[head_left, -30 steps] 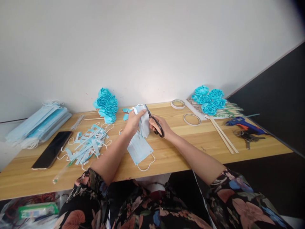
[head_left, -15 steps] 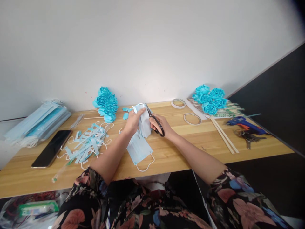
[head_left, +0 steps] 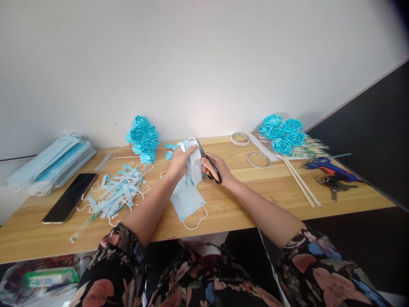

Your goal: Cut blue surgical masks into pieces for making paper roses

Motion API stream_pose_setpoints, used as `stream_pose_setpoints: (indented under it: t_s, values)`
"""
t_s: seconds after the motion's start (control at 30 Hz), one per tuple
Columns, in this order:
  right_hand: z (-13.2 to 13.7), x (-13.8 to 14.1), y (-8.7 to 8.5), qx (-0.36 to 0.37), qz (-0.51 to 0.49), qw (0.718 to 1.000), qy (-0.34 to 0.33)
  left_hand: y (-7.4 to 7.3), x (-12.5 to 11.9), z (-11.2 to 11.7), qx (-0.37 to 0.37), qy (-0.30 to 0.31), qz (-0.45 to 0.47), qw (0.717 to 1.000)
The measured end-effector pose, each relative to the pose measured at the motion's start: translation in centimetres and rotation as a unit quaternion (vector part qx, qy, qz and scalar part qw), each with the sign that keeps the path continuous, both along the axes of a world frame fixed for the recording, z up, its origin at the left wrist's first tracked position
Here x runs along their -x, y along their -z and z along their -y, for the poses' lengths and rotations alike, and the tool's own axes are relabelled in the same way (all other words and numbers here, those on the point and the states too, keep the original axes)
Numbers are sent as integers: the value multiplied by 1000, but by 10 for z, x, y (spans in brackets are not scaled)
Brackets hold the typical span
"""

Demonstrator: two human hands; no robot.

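My left hand (head_left: 180, 161) is closed on a pale blue face mask (head_left: 194, 168), held up above the table with its white ear loop at the top. In my right hand (head_left: 217, 166) is a pair of black-handled scissors (head_left: 212, 167), its blades pointing up along the mask's right edge. Whether the blades are parted is too small to tell. Beneath my hands another face mask (head_left: 188, 200) lies flat on the table, one ear loop toward me. Small blue cut pieces (head_left: 169, 154) lie just behind my left hand.
Cut strips with ear loops (head_left: 119, 192) heap at left, near a phone (head_left: 70, 198) and a stack of masks (head_left: 51, 164). Blue fabric roses (head_left: 142, 138) stand behind; more roses (head_left: 283, 133) lie right. Tape rolls (head_left: 239, 139), wooden sticks (head_left: 302, 181), a glue gun (head_left: 330, 168) and keys (head_left: 334, 184) are rightward.
Almost nothing differs. The whole view has shifted very slightly, and both hands keep the same hold on the mask and the scissors.
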State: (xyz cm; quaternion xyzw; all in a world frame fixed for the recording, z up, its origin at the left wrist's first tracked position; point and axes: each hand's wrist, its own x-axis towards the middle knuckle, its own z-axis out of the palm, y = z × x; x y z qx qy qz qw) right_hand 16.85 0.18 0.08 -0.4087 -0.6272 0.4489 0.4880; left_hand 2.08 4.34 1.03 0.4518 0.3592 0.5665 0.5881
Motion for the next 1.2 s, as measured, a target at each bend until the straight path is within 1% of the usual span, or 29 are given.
stream_pose_setpoints:
  t_s: [0.27, 0.53, 0.8, 1.1, 1.2]
  values:
    - [4, 1, -3, -9, 11, 1000, 11, -1, -1, 1, 6, -1, 4, 1000]
    - [3, 1, -2, -16, 10, 1000, 13, -1, -1, 2, 8, -7, 8, 1000]
    - [4, 2, -3, -14, 7, 1000, 20, -1, 0, 1, 3, 3, 6, 1000]
    - [7, 2, -9, -10, 4, 1000, 30, 0, 0, 1, 13, 1, 4, 1000]
    - [5, -1, -10, -11, -12, 999, 46, -1, 1, 0, 27, 7, 9, 1000]
